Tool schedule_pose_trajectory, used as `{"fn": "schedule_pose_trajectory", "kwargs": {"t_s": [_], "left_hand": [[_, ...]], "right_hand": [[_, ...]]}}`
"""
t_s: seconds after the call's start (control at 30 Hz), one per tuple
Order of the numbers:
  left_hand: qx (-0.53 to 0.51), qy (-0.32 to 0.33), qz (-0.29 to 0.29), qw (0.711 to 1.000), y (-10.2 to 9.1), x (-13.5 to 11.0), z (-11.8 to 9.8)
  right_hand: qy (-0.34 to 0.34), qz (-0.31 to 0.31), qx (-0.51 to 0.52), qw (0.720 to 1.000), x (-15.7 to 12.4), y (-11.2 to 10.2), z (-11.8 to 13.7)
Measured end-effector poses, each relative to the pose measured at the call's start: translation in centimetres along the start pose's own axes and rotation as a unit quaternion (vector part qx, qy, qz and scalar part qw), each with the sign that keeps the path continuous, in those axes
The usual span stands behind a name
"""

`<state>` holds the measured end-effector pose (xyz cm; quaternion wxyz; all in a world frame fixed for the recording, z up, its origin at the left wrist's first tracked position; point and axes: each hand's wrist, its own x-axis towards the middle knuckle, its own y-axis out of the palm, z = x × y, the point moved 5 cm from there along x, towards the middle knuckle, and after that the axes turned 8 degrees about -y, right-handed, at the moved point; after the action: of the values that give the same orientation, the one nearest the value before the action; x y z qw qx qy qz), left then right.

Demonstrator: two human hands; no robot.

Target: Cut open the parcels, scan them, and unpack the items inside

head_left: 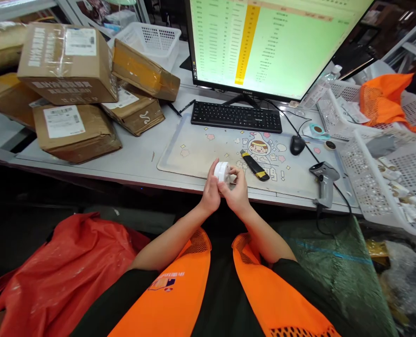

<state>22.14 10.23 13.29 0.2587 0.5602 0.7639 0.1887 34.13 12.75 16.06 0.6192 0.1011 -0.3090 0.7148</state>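
Note:
Both my hands meet over the front edge of the desk and hold a small white round object (pixel 222 171), like a little roll or jar. My left hand (pixel 211 193) wraps it from the left, fingers closed on it. My right hand (pixel 236 191) grips it from the right with the fingers pinched on its side. Just right of the hands a black and yellow utility knife (pixel 255 165) lies on the printed desk mat (pixel 194 152). I wear an orange mesh vest (pixel 180 290).
Several taped brown parcels (pixel 67 65) are piled at the left. A keyboard (pixel 236 117), monitor (pixel 271 42), mouse (pixel 297 144) and barcode scanner (pixel 324 181) stand on the desk. White baskets (pixel 387 187) sit at the right; a red bag (pixel 67 271) lies at lower left.

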Motion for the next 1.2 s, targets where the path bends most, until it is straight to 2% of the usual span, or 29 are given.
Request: {"fn": "schedule_pose_trajectory", "kwargs": {"t_s": [0.1,0.13,0.2,0.27,0.3,0.33,0.4,0.47,0.5,0.57,0.63,0.7,0.73,0.8,0.87,0.93,0.97,1.03,1.13,1.2], "left_hand": [[-0.064,-0.136,-0.008,0.989,0.7,0.3,0.1],[-0.078,-0.184,-0.006,0.980,1.0,0.3,0.2],[-0.087,-0.226,0.002,0.970,1.7,0.2,-0.2],[-0.084,-0.206,0.005,0.975,2.1,0.2,-0.9],[-0.081,-0.196,0.006,0.977,2.2,0.2,-1.2],[-0.077,-0.198,0.009,0.977,2.2,0.2,-1.5],[-0.070,-0.240,0.015,0.968,1.7,0.2,-1.9],[-0.081,-0.295,0.039,0.951,1.1,0.1,-2.4],[-0.094,-0.309,0.063,0.944,0.9,0.1,-2.7],[-0.118,-0.306,0.123,0.937,0.8,0.0,-3.2],[-0.118,-0.300,0.164,0.932,0.9,-0.2,-2.9],[-0.105,-0.296,0.159,0.936,0.9,-0.3,-1.8],[-0.102,-0.285,0.138,0.943,0.9,-0.2,-1.2],[-0.101,-0.218,0.078,0.968,0.7,0.1,-0.3],[-0.084,-0.105,0.027,0.991,0.2,0.2,0.0],[-0.016,0.027,0.006,1.000,-0.3,0.0,-0.1],[0.041,0.091,0.005,0.995,-0.5,-0.2,-0.2],[0.171,0.199,0.003,0.965,-0.9,-0.3,-0.4],[0.313,0.298,-0.007,0.902,-1.3,-0.1,-0.4],[0.339,0.336,0.004,0.879,-1.0,0.0,-0.4]], "right_hand": [[-0.119,0.145,-0.025,0.982,0.8,-0.7,1.3],[-0.132,0.192,-0.024,0.972,1.0,-0.8,1.3],[-0.091,0.229,-0.026,0.969,1.5,-1.1,0.9],[-0.036,0.208,-0.036,0.977,2.2,-1.8,0.3],[-0.034,0.197,-0.038,0.979,2.4,-2.2,0.2],[-0.051,0.189,-0.032,0.980,2.7,-2.6,0.4],[-0.117,0.174,0.012,0.978,2.9,-3.6,0.9],[-0.134,0.123,0.088,0.979,3.0,-4.9,0.9],[-0.108,0.085,0.130,0.982,2.9,-5.4,0.5],[-0.007,0.025,0.194,0.981,2.6,-5.4,-0.9],[0.087,0.032,0.211,0.973,1.9,-4.2,-1.8],[0.105,0.067,0.167,0.978,1.5,-3.1,-1.7],[0.083,0.062,0.125,0.987,1.4,-3.0,-1.2],[0.012,-0.009,0.033,0.999,1.4,-3.7,0.1],[-0.037,-0.072,-0.025,0.996,1.2,-4.4,1.5],[-0.030,-0.057,-0.028,0.998,1.0,-4.0,2.1],[-0.007,-0.028,-0.009,1.000,0.9,-3.4,2.1],[0.051,0.014,0.056,0.997,0.8,-1.9,1.7],[0.126,-0.004,0.180,0.976,0.5,-0.3,0.9],[0.148,-0.034,0.234,0.960,0.2,0.2,0.5]]}}
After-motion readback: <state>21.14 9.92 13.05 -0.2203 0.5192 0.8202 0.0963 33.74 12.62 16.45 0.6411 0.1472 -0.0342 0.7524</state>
